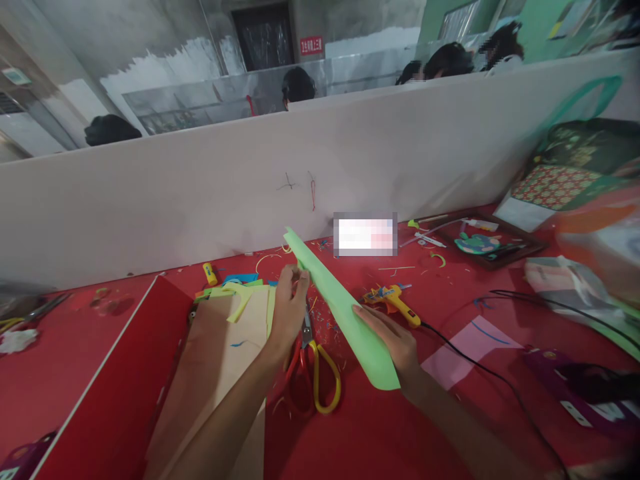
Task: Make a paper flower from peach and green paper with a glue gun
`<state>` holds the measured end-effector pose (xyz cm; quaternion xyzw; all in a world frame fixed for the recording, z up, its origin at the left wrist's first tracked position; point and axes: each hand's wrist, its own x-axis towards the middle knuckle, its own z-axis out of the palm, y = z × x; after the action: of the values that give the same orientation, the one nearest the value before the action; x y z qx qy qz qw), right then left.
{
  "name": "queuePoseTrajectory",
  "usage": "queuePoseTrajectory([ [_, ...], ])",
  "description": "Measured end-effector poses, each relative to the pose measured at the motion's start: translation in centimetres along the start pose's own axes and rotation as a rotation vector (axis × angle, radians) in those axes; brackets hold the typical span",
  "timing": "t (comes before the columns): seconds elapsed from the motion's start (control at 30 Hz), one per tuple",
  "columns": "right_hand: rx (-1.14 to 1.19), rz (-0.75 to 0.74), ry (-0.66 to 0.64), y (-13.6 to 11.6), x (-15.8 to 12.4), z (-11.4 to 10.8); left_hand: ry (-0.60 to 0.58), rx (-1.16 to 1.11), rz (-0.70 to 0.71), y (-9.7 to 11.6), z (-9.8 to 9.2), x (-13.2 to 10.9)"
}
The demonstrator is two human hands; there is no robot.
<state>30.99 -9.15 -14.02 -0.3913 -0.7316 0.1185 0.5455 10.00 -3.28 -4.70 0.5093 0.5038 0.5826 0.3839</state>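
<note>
A sheet of light green paper (345, 313), long and slanting, is held above the red table (370, 427). My left hand (291, 300) pinches its left edge near the far end, with the fingertips partly hidden. Along the right edge, nearer to me, my right hand (393, 337) grips the sheet; its fingers lie on top and the thumb is out of sight. Scissors (327, 380) with one red and one yellow handle rest under the paper, blades partly covered. Just beyond my right hand lies a yellow glue gun (403, 305) with a black cord.
Brown cardboard (210, 373) with yellow paper scraps (243, 297) lies left, beside a red divider (120, 373). Pink paper (473, 350), a dark tray (517, 250) and bags (575, 180) occupy the right. A white partition (200, 200) stands behind; people's heads show beyond it.
</note>
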Motion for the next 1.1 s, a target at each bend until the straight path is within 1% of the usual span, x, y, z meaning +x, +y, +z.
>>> queuePoseTrajectory([
  [0.07,-0.02,-0.012,0.002,0.1,0.0,0.1,-0.015,-0.055,-0.014,0.2,0.4,-0.1],
  [0.17,-0.02,-0.016,-0.026,0.1,-0.1,0.2,0.019,-0.163,-0.082,0.2,0.8,-0.2],
  [0.3,0.077,0.042,-0.017,-0.1,-0.2,0.4,0.053,-0.206,-0.132,0.2,0.8,-0.1],
  [0.37,0.152,0.13,-0.005,-0.3,-0.1,0.4,0.074,-0.212,-0.141,0.2,0.8,0.0],
  [0.47,0.252,0.33,-0.009,-0.5,0.3,0.4,0.09,-0.246,-0.16,0.0,0.6,0.4],
  [0.53,0.335,0.421,-0.017,-0.6,0.7,0.4,0.103,-0.273,-0.166,-0.2,0.6,0.5],
  [0.7,0.52,0.497,-0.001,-0.7,1.7,0.0,0.128,-0.313,-0.166,-0.4,0.5,0.6],
  [0.8,0.558,0.58,0.025,-0.9,2.2,-0.3,0.145,-0.372,-0.178,-0.3,0.6,0.5],
  [0.9,0.562,0.654,0.005,-1.1,2.5,-0.6,0.14,-0.463,-0.208,-0.1,0.7,0.5],
  [0.97,0.558,0.619,0.01,-1.1,2.6,-0.8,0.112,-0.503,-0.242,0.0,0.7,0.6],
  [1.1,0.482,0.367,0.039,-0.9,2.8,-1.2,0.065,-0.535,-0.294,-0.2,0.4,0.7],
])
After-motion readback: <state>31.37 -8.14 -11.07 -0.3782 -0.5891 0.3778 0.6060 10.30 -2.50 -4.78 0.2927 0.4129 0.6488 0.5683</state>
